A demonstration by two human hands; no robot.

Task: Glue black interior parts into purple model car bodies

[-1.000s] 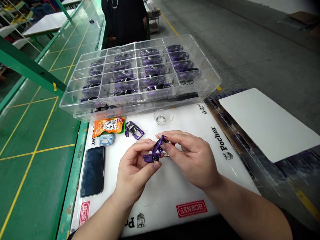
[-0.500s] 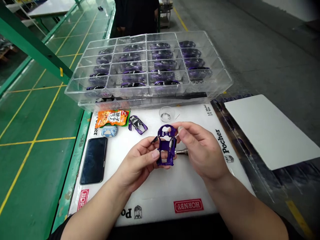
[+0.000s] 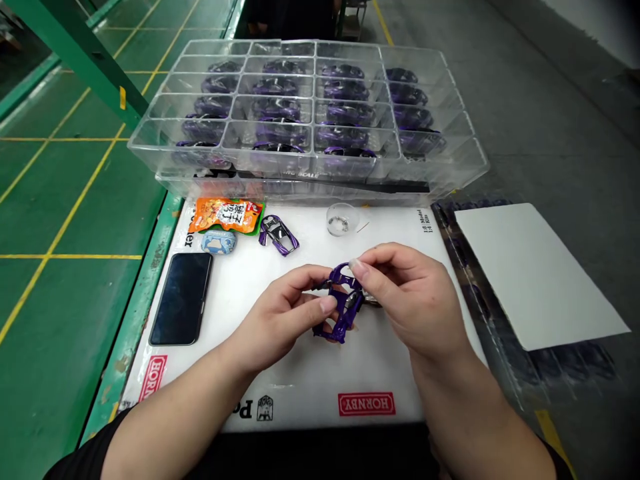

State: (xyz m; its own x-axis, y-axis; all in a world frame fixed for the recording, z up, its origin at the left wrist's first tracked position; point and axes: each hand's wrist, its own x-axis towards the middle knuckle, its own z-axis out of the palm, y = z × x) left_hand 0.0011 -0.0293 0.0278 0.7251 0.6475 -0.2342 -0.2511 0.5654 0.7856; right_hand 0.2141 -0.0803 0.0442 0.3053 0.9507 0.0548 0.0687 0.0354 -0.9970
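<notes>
Above the white work mat [image 3: 300,400], my left hand [image 3: 290,313] is closed on a purple toy car body [image 3: 340,327], thumb on its side and fingers underneath. The car body is an open frame with gaps, tilted, and a small dark part juts out on its left. My right hand [image 3: 410,293] pinches its far end between thumb and fingertips; anything tiny in that pinch is hidden. Partly covered by the right hand, a metal tool [image 3: 371,301] lies behind the car body. Farther back rests another purple-and-black car piece [image 3: 280,235].
A clear compartment tray [image 3: 310,163] of purple car bodies spans the back. A small clear cup [image 3: 342,220] holds tiny parts. At left are an orange snack packet [image 3: 227,215], a blue case [image 3: 219,242] and a phone [image 3: 181,299]. A white board [image 3: 535,273] covers another tray at right.
The car body has turned, its far end now leaning right toward my right hand. My right fingers have closed in on that end. The camera view has shifted slightly.
</notes>
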